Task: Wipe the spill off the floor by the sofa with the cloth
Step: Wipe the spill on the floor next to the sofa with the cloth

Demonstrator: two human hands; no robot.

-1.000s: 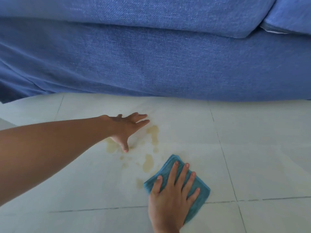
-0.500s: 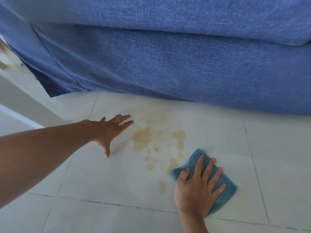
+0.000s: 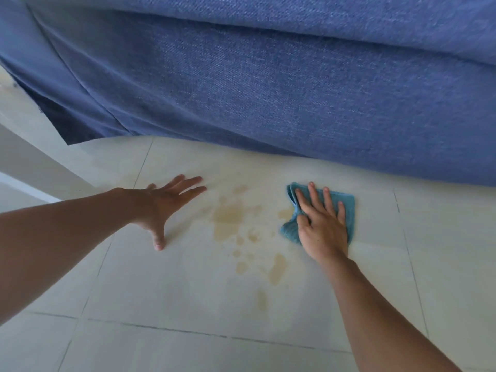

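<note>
A yellowish-brown spill point(image 3: 230, 218) lies in patches and drops on the pale tiled floor point(image 3: 188, 296), just in front of the blue sofa point(image 3: 268, 84). A folded teal cloth point(image 3: 347, 208) rests flat on the floor at the spill's right edge, close to the sofa's base. My right hand point(image 3: 320, 224) presses down on the cloth with fingers spread and thumb over its bunched left side. My left hand point(image 3: 166, 205) is planted flat on the floor to the left of the spill, fingers apart, holding nothing.
The sofa's fabric skirt hangs down to the floor across the whole back. A pale wall or skirting point(image 3: 32, 157) runs along the far left. Grout lines cross the tiles in front of the spill.
My right hand has slid the cloth away from me and to the right, from the spill's near edge up toward the sofa. The left hand stays planted.
</note>
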